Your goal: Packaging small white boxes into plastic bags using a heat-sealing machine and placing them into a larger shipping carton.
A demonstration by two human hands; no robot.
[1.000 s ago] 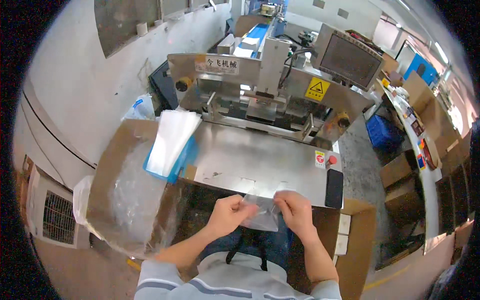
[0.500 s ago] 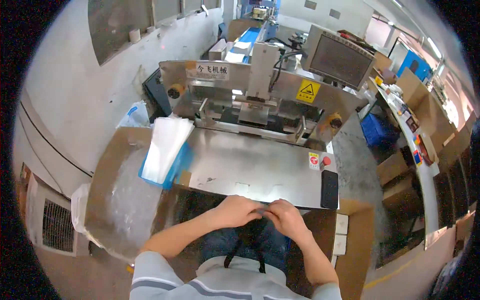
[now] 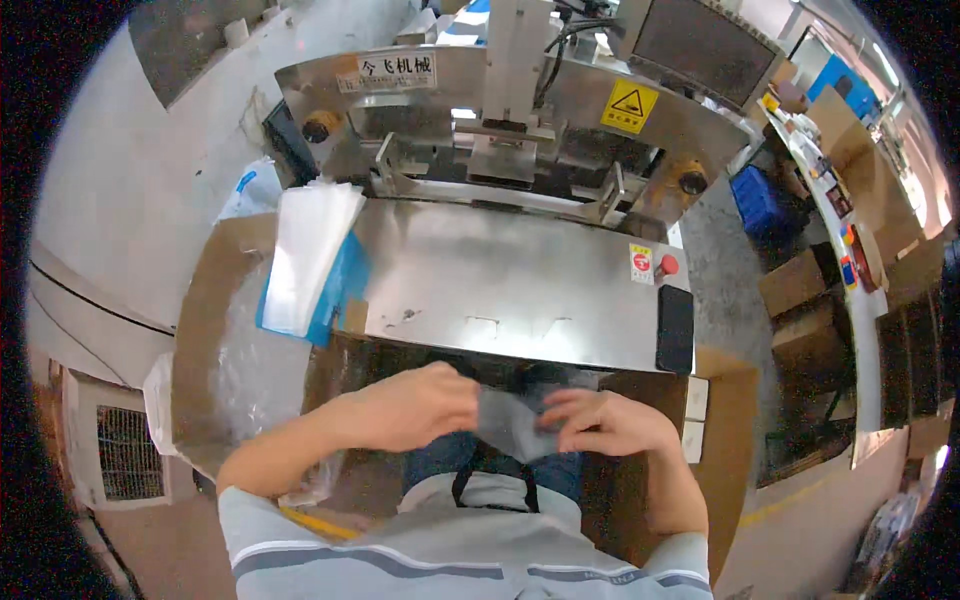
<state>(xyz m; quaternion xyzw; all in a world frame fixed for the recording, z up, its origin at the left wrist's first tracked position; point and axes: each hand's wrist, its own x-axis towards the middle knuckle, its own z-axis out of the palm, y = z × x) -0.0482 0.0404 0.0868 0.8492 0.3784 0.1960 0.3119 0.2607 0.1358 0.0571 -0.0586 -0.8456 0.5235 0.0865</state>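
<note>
Above my lap, my left hand (image 3: 425, 405) is closed on one side of a thin, greyish, see-through plastic piece (image 3: 508, 422), perhaps a small bag; blur hides its exact kind. My right hand (image 3: 608, 422) is at the opposite side, fingers slightly apart, fingertips close to or touching its edge. Both hands are just in front of the steel table (image 3: 500, 280) of a machine. On the table's left end, a stack of white translucent plastic sleeves (image 3: 312, 255) lies on a blue wrapper (image 3: 342, 295).
The machine's press head (image 3: 505, 150) stands behind the table. A red button (image 3: 667, 265) and a black phone (image 3: 675, 330) are at its right end. An open carton with plastic lining (image 3: 245, 370) is on my left; another carton (image 3: 735, 420) holds white boxes (image 3: 695, 400) on my right.
My hands have moved apart, and the grey plastic piece now spreads between them. My right hand's fingers have loosened. The whole view has tilted downward.
</note>
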